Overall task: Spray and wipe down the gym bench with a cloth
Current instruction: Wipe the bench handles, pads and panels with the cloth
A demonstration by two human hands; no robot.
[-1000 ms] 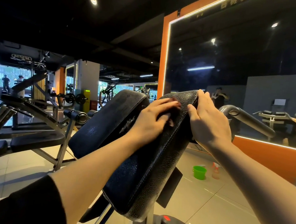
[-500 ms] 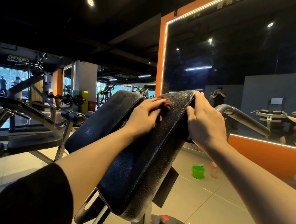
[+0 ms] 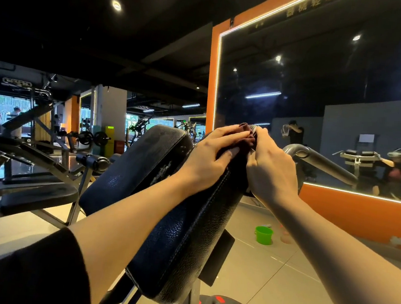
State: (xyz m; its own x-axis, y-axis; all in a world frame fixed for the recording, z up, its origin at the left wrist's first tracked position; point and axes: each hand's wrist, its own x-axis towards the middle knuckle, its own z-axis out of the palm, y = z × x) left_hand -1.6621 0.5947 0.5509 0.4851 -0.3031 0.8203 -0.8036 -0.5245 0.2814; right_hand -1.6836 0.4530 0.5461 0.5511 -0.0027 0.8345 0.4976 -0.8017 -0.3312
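Your left hand (image 3: 213,153) had slid up the tilted black pad (image 3: 186,229) over the last second and now lay near its top edge, fingers straight and pressing a dark red cloth (image 3: 247,135) flat against the leather. The cloth, mostly hidden before under your palm, was bunched at the pad's upper rim, just showing past your fingertips. Your right hand (image 3: 270,170) was at the same top corner, fingers bent over the rim and touching the cloth; whether it pinched the cloth or only gripped the pad could not be told. The wipe had reached the top of this pad, so that stroke looked nearly finished. A second pad (image 3: 138,170) lay beside it on the left. A green bucket (image 3: 263,235) and a bottle (image 3: 284,236) stood on the floor, well apart.
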